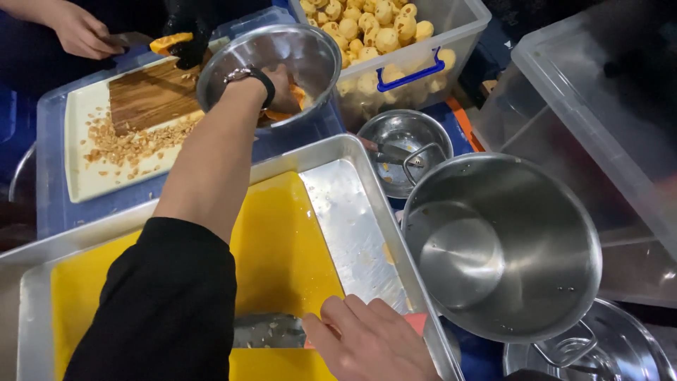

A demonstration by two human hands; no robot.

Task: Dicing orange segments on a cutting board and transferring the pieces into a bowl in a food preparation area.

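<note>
Your left hand [282,88] reaches well forward into the round stainless steel bowl [271,70] at top centre, wrist with a black watch strap at the rim. The bowl tilts, its open mouth facing you and to the right. Fingers are down among orange fruit pieces [293,99] at the bowl's bottom; whether the grip has closed on a piece, you cannot tell, the fingers are hidden.

Your right hand [370,342] lies at the bottom edge, fingers flat and spread, resting on a broad steel blade with a pink handle [271,330]. The blade's long axis runs left to right across the yellow cutting board [282,247]; the pink end points right, towards the tray wall. The board sits in a large rectangular steel tray [352,212], wet and smeared with pulp.

Around you:
- Right of the tray, a big empty steel pot [501,247], tipped towards you, close against the tray's edge.
- Behind it, a small steel bowl [405,152] with a peeler-like tool inside.
- Beyond that, a clear plastic bin of peeled yellow fruit [374,28] with a blue latch.
- Top left, another person's hand [84,32] with a knife over a wooden board [151,95]; peel scraps scattered on a cream tray [92,176].
</note>
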